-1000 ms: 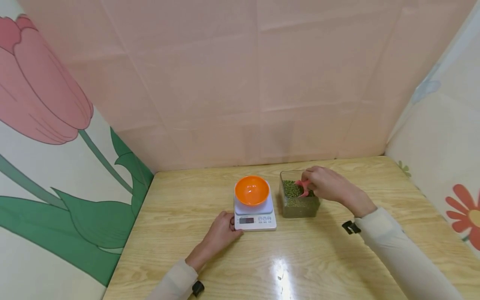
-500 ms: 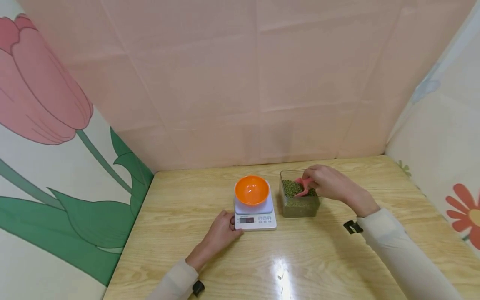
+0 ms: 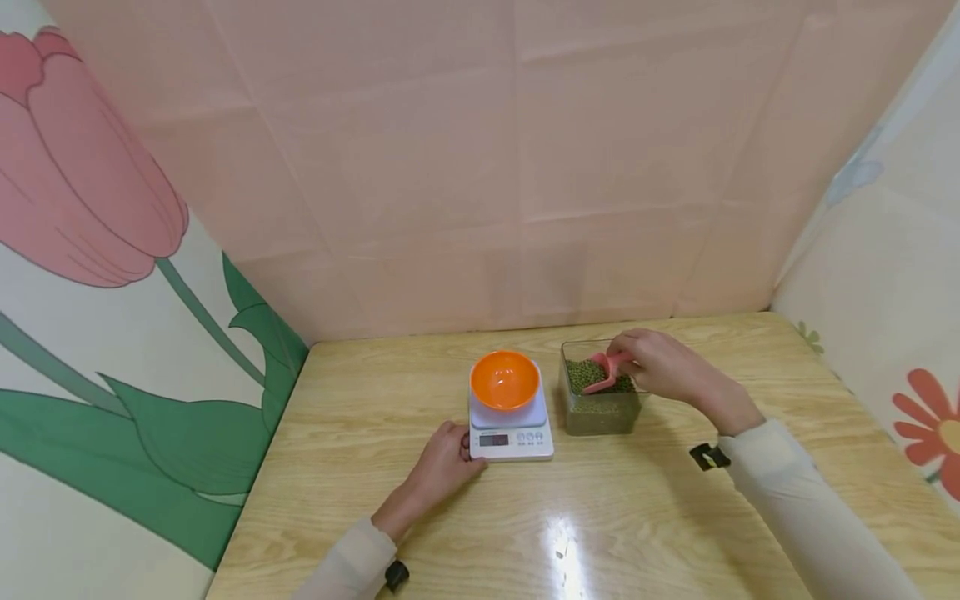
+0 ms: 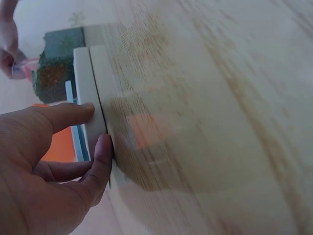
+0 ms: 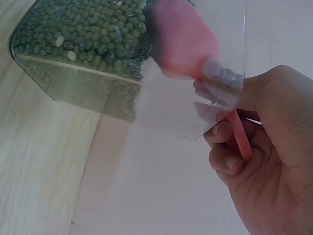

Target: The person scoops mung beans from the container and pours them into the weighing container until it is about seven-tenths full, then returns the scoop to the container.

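A white kitchen scale [image 3: 511, 450] stands on the table, with an orange bowl [image 3: 505, 381] on its platform. My left hand [image 3: 438, 467] holds the scale's front left corner, thumb along the front and fingers curled at the side; the left wrist view shows the thumb and fingertips against the scale's edge [image 4: 90, 122]. To the right is a clear plastic container [image 3: 602, 417] of green mung beans [image 5: 93, 34]. Over it, my right hand [image 3: 660, 367] grips a pink scoop [image 3: 600, 383] by its handle, the scoop's head tilted down at the beans. The scoop's contents are hidden.
The wood-grain table [image 3: 360, 400] meets a pink sheet [image 3: 420, 167] at the back. Walls with painted flowers stand at left and right. A small black clip [image 3: 708, 456] hangs by the right sleeve.
The right hand has drawn the scoop slightly up and turned it, so more of its head shows above the beans. The left hand, scale and bowl stay put.
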### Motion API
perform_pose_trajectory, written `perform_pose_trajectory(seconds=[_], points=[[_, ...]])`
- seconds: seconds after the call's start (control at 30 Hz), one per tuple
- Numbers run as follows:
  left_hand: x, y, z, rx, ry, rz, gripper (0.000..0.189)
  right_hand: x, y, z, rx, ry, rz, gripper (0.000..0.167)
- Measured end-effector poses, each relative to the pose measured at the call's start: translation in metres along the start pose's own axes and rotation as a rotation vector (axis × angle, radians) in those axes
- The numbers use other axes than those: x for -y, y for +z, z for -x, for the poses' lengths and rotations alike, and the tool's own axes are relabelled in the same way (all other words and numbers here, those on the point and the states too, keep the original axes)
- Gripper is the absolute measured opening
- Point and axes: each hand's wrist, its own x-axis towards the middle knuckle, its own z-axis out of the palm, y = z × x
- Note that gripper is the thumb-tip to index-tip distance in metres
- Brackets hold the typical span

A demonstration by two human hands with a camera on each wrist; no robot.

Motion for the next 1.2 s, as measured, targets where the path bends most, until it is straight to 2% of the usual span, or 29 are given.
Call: perform_pose_trajectory(seconds=[0.4, 0.63, 0.97, 1.2], points=[[0.001, 0.000, 0.000, -0.006, 0.007, -0.028, 0.046, -0.003, 0.005, 0.002, -0.026, 0.024, -0.004, 0.017], [0.000, 0.000, 0.000, -0.001, -0.010, -0.014, 0.048, -0.003, 0.006, 0.004, -0.025, 0.060, -0.011, 0.019], [0.001, 0.001, 0.000, 0.000, -0.007, -0.022, 0.047, -0.003, 0.008, 0.009, -0.086, 0.078, 0.001, 0.020], [-0.001, 0.000, 0.001, 0.003, -0.028, -0.016, 0.048, -0.003, 0.008, 0.012, -0.093, 0.092, -0.026, 0.022]])
